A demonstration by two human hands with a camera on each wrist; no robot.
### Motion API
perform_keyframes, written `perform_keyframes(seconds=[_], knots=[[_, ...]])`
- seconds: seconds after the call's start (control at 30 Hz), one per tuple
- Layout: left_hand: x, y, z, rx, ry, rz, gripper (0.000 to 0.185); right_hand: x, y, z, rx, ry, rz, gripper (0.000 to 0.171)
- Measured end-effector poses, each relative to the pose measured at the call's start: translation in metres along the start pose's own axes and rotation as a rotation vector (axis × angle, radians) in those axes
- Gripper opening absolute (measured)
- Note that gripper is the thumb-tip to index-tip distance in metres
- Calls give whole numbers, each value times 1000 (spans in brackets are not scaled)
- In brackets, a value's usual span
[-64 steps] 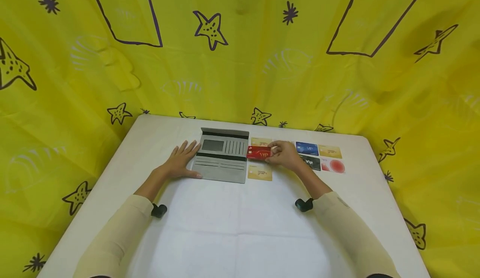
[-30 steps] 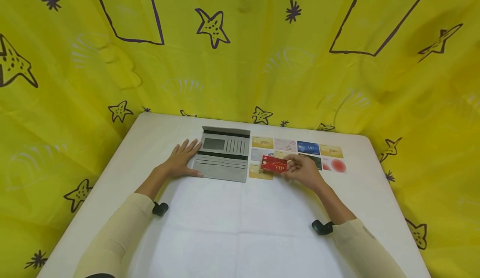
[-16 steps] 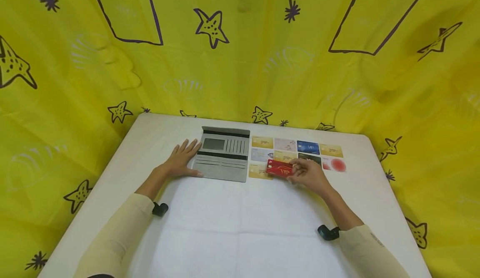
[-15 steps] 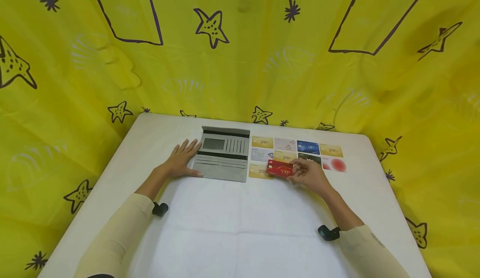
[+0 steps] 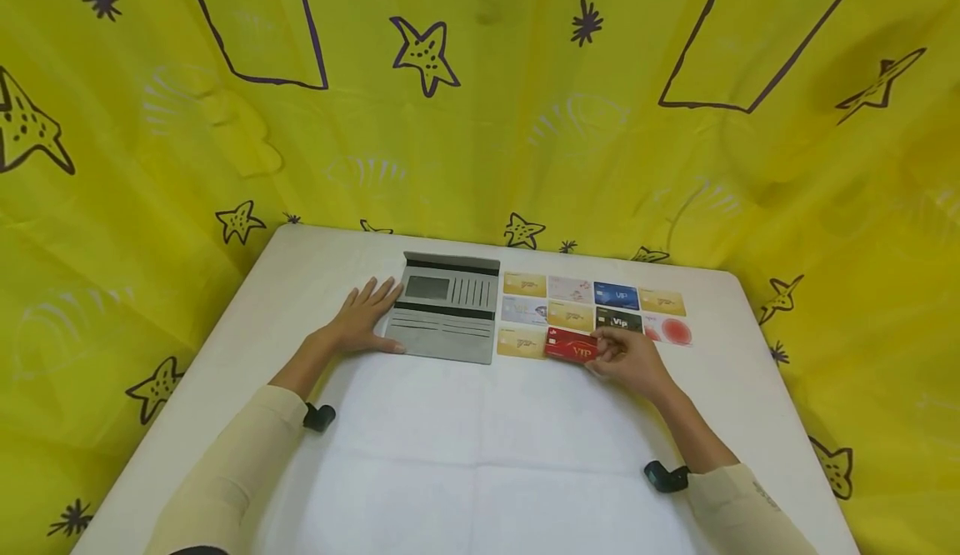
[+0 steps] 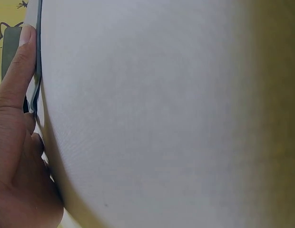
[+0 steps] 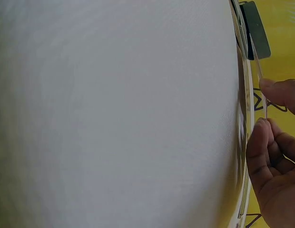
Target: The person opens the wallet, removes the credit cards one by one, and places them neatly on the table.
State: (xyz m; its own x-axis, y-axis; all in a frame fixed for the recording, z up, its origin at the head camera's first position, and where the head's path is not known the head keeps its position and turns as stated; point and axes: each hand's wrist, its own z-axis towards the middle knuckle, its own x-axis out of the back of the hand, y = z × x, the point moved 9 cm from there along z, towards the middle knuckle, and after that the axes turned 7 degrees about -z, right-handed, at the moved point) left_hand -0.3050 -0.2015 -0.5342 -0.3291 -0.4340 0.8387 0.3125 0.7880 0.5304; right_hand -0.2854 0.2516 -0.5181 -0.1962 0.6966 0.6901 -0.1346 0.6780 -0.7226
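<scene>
A grey wallet [image 5: 441, 348] lies unfolded on the white table, its card slots facing up. My left hand [image 5: 360, 322] rests at its left edge with the fingers spread; the thumb lies along the lower left corner. Between thumb and fingers, my right hand [image 5: 632, 362] pinches a red VIP card [image 5: 568, 345] by its right end. That card is just right of a gold card [image 5: 521, 342] in the front row. Seen edge-on in the right wrist view, the red card [image 7: 258, 61] is tilted, its near end raised off the table.
Several cards lie in rows right of the wallet, among them a blue VIP card [image 5: 617, 295], a black Vip card [image 5: 618, 321] and a white card with a red circle [image 5: 669, 330]. A yellow patterned curtain [image 5: 480, 138] hangs behind the table [image 5: 420, 463].
My right hand has carried the red card from beside the wallet's right edge rightward and toward me, uncovering the cards behind. My left hand has stayed at the wallet.
</scene>
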Motion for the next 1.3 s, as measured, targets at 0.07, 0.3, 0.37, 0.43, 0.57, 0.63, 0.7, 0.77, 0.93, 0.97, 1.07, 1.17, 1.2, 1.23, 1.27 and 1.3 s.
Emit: perform_keyframes(seconds=[0.07, 0.3, 0.37, 0.43, 0.57, 0.63, 0.7, 0.77, 0.93, 0.97, 1.07, 1.17, 1.2, 1.23, 1.27, 1.3], knots=[[-1, 1, -1, -1, -3, -11, 119, 0, 3, -1, -8, 5, -10, 47], [-3, 1, -3, 5, -6, -9, 119, 0, 10, -4, -1, 10, -52, 45], [-2, 0, -3, 6, -4, -5, 118, -2, 11, -5, 0, 7, -47, 45], [-2, 0, -2, 8, -5, 0, 119, -2, 11, -5, 5, 8, -44, 44], [-2, 0, -1, 11, -11, 7, 118, -3, 9, -4, 22, 18, -56, 45], [-2, -1, -1, 11, -8, 4, 118, -3, 8, -4, 18, 23, -67, 45], [-1, -1, 0, 10, -5, 2, 118, -3, 8, -3, 14, 21, -78, 46], [-1, -1, 0, 12, -4, 1, 118, -3, 8, -2, 2, 15, -85, 47], [-1, -1, 1, 13, -7, 10, 119, -4, 8, -2, -12, 10, -71, 49], [0, -1, 1, 13, -6, 14, 119, -4, 8, -2, -11, 13, -67, 50], [2, 1, 1, 11, -2, 7, 118, -4, 8, -2, -10, 22, -64, 49], [2, 2, 1, 12, -2, -1, 117, -5, 10, -1, -15, 28, -69, 48], [3, 3, 0, 13, -3, -5, 117, -5, 10, -1, -17, 30, -73, 48], [2, 3, 0, 13, -3, -6, 117, -5, 10, -1, -19, 30, -75, 48], [2, 3, 0, 13, -4, -6, 117, -5, 10, -1, -21, 32, -74, 47], [2, 3, 0, 13, -3, -5, 117, -5, 10, -1, -23, 33, -75, 47]])
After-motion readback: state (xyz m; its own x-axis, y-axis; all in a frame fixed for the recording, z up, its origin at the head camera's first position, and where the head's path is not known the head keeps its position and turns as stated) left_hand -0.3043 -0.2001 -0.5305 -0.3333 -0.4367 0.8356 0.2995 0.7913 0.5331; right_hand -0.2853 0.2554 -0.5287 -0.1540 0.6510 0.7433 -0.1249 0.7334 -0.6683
